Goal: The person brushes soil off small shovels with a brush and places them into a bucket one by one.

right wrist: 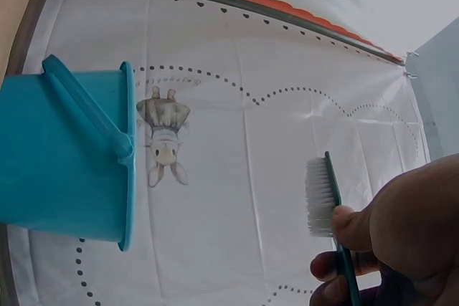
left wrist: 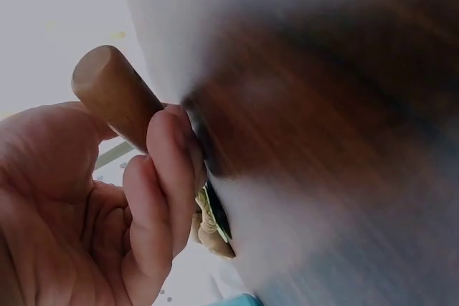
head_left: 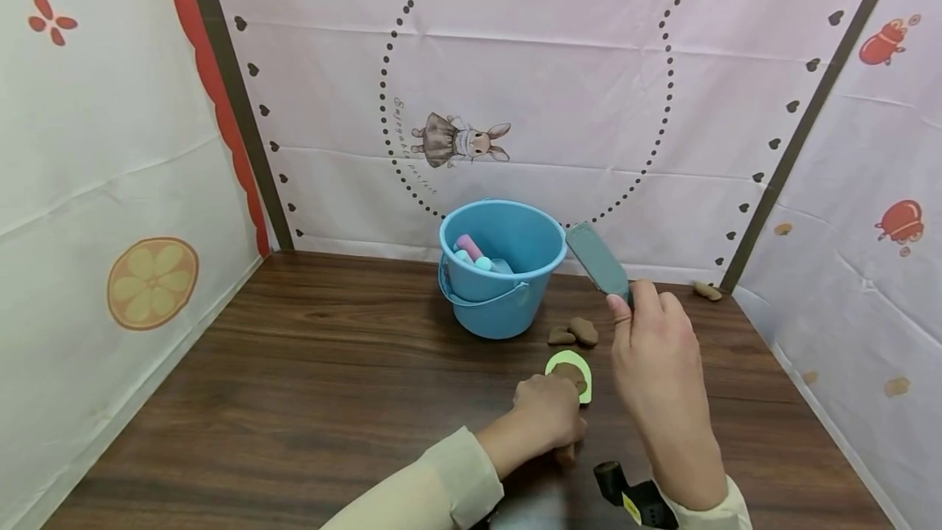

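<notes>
Low over the table my left hand (head_left: 548, 411) grips the wooden handle (left wrist: 118, 94) of a small toy shovel. The shovel's light green scoop (head_left: 586, 389) points away from me, with brown stone-like pieces (head_left: 568, 375) in it. My right hand (head_left: 658, 366), raised to the right of a blue bucket (head_left: 489, 309), holds a green brush (head_left: 598, 258). White bristles (right wrist: 320, 198) show on the brush in the right wrist view. Two brown stone-like pieces (head_left: 584, 331) lie on the table between bucket and scoop.
The bucket holds a pink piece (head_left: 468, 247) and several pale blue ones. Another brown stone-like piece (head_left: 708, 292) lies in the back right corner. Printed cloth walls (head_left: 559, 88) enclose the dark wooden table (head_left: 331, 366) at the back and both sides.
</notes>
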Demonstrator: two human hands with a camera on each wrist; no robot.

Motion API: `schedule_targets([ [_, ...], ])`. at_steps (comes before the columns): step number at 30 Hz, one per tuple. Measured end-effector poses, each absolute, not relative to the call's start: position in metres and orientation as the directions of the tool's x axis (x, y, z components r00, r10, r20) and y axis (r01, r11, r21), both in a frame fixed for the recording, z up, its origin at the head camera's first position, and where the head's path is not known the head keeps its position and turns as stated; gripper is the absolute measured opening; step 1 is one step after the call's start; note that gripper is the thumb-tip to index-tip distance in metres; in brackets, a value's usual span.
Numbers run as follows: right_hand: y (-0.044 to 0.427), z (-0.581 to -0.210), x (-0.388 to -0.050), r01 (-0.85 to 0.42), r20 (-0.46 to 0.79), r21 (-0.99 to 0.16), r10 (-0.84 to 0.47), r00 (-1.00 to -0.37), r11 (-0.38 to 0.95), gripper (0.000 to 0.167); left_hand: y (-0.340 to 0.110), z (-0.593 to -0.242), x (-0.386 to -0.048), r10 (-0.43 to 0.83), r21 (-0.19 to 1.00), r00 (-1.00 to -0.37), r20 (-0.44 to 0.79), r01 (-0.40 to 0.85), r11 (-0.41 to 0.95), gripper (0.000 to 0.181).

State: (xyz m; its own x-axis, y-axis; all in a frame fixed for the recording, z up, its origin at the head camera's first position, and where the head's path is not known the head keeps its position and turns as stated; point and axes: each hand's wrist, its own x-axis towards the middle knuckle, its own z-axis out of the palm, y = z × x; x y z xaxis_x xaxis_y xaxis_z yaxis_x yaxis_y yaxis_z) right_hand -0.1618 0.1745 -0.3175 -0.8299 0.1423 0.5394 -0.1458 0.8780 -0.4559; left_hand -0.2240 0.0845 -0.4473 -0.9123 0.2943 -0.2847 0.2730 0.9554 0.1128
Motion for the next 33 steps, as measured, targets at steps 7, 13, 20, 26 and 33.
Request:
schedule_targets([
  [7, 0.175, -0.315, -0.162, -0.14, 0.546, -0.466, 0.159, -0.823, 0.874, 0.034, 0.074, -0.446, -0.223, 0.298, 0.134, -0.93, -0.214, 0.274, 0.952, 0.041],
  [13, 0.175, -0.314, -0.163, -0.126, 0.526, -0.471, 0.163, -0.835, 0.873, 0.035, 0.047, -0.445, -0.224, 0.38, 0.196, -0.924, -0.05, 0.364, 0.911, 0.046],
  [20, 0.171, -0.316, -0.165, -0.116, 0.487, -0.465, 0.145, -0.862, 0.877, 0.036, 0.011, -0.422, -0.22, 0.456, 0.193, -0.877, 0.154, 0.479, 0.856, 0.042],
  [26, 0.164, -0.32, -0.168, -0.137, 0.495, -0.431, 0.107, -0.862, 0.892, 0.031, -0.021, -0.399, -0.213, 0.457, 0.168, -0.839, 0.296, 0.516, 0.84, 0.031],
  [33, 0.147, -0.328, -0.17, -0.179, 0.514, -0.38, 0.047, -0.857, 0.908, 0.028, -0.051, -0.387, -0.204, 0.427, 0.097, -0.731, 0.532, 0.554, 0.827, 0.019],
])
